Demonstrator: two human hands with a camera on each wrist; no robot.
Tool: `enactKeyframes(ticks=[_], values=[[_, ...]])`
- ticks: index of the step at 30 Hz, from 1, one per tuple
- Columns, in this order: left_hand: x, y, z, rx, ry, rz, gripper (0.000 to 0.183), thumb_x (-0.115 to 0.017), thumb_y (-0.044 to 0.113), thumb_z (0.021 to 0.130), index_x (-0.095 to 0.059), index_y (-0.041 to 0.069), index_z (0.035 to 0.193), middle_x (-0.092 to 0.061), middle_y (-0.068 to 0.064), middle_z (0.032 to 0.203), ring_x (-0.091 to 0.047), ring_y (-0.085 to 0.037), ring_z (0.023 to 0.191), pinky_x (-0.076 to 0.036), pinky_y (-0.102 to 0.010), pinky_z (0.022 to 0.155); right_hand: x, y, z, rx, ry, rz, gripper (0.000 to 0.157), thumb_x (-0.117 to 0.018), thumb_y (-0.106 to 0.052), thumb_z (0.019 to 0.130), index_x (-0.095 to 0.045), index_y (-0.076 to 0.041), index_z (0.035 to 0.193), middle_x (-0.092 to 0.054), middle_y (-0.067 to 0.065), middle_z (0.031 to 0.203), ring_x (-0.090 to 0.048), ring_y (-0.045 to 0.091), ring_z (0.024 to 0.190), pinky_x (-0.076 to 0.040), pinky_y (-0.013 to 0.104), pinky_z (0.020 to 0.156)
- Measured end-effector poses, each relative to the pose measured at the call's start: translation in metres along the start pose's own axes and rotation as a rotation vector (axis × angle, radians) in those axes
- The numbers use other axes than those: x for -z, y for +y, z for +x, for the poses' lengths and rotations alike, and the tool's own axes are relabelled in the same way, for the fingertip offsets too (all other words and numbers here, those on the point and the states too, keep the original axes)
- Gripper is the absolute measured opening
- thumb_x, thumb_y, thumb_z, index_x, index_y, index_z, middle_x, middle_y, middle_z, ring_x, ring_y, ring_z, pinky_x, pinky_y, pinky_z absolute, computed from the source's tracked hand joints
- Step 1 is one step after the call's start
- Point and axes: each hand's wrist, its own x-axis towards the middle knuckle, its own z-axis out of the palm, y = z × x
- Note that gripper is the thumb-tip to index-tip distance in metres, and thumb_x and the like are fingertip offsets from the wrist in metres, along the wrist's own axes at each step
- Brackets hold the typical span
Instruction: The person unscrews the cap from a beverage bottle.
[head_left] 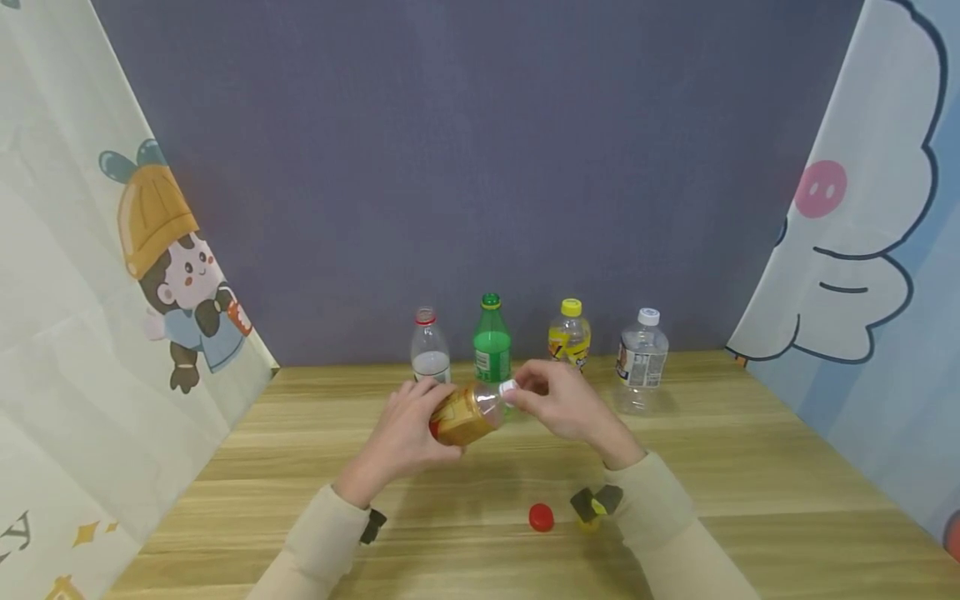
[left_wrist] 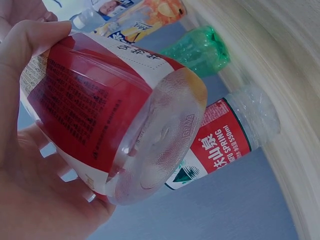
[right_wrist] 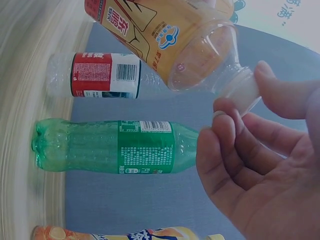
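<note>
My left hand (head_left: 408,429) grips a clear plastic bottle with a yellow and red label (head_left: 461,417), held tilted above the table with its neck to the right. In the left wrist view the bottle's ridged bottom (left_wrist: 162,140) faces the camera, and the fingers wrap its label. At the neck, my right hand (head_left: 566,400) pinches the white cap (right_wrist: 242,90) between thumb and fingers. A red cap (head_left: 541,517) lies on the table below the hands. Beside it, a yellow cap (head_left: 588,526) is partly hidden by the right wrist's strap.
Along the back of the wooden table (head_left: 300,450) stand a clear bottle with a red neck ring (head_left: 431,342), a green bottle (head_left: 492,343), a yellow-capped bottle (head_left: 570,337) and a white-capped clear bottle (head_left: 642,367). A grey-blue cloth (head_left: 480,167) hangs behind them.
</note>
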Motion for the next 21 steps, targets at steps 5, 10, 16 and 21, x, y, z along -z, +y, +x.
enactKeyframes(ticks=[5,10,16,21], values=[[0.0011,-0.0001,-0.0001,0.005,-0.012,-0.003,0.078,-0.09,0.034,0.06,-0.064,0.012,0.13,-0.059,-0.001,0.115,-0.048,-0.021,0.097,-0.039,-0.039,0.08,-0.0005,0.0,-0.0001,0.031,-0.003,-0.017,0.012,-0.072,-0.021,0.095,-0.07,-0.01,0.099,-0.063,-0.004,0.082,-0.057,0.015,0.074,-0.051,0.03,0.065],[0.0007,-0.0022,-0.0013,0.005,-0.013,-0.004,0.078,-0.089,0.034,0.06,-0.065,0.012,0.13,-0.059,-0.001,0.114,-0.048,-0.021,0.097,-0.04,-0.038,0.079,-0.0017,-0.0003,0.0001,0.076,-0.008,-0.048,0.012,-0.072,-0.021,0.095,-0.068,-0.011,0.099,-0.062,-0.006,0.081,-0.056,0.013,0.073,-0.05,0.029,0.065],[0.0003,-0.0032,-0.0017,0.006,-0.021,-0.013,0.079,-0.088,0.035,0.06,-0.064,0.012,0.131,-0.059,-0.001,0.116,-0.048,-0.021,0.099,-0.04,-0.039,0.08,-0.001,-0.0005,-0.0007,0.127,-0.02,-0.078,0.013,-0.071,-0.02,0.096,-0.068,-0.009,0.102,-0.062,-0.007,0.081,-0.057,0.011,0.072,-0.052,0.028,0.066],[0.0007,-0.0039,-0.002,0.005,-0.025,-0.022,0.081,-0.087,0.035,0.059,-0.064,0.011,0.132,-0.058,-0.002,0.117,-0.048,-0.021,0.101,-0.04,-0.039,0.081,-0.0013,0.0002,-0.0003,0.162,-0.021,-0.088,0.013,-0.072,-0.017,0.094,-0.068,-0.008,0.103,-0.062,-0.007,0.081,-0.057,0.01,0.073,-0.053,0.028,0.067]])
